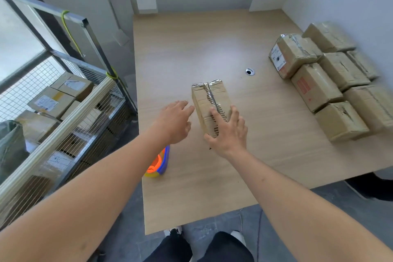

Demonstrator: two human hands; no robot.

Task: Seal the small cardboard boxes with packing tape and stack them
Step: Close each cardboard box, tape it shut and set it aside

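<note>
Head view, entry as I am logging it from the remote station.

Item in hand: one small cardboard box (210,106), lying near the middle of the bench (191,198), clear tape running along its top seam and over the far end. The right hand (228,132) is resting on the near end, fingers spread and only lightly bent, thumb against the near side. The left hand (175,122) is reaching in just beside the box, fingers released and extended, holding nothing.

Progress, as I am judging it: this box is looking sealed and waiting to go to the pile. The stacked sealed boxes (327,83) are sitting at the right edge of the bench, well apart. More cartons (53,100) are filling the wire cage cart (70,125) at left, so I am reckoning plenty is left.

Tool: tape dispenser (158,165), orange, blue and yellow, standing at the left edge of the bench.

Surface and room: pale wood-grain laminate with a cable grommet (250,71); white walls; grey floor.
</note>
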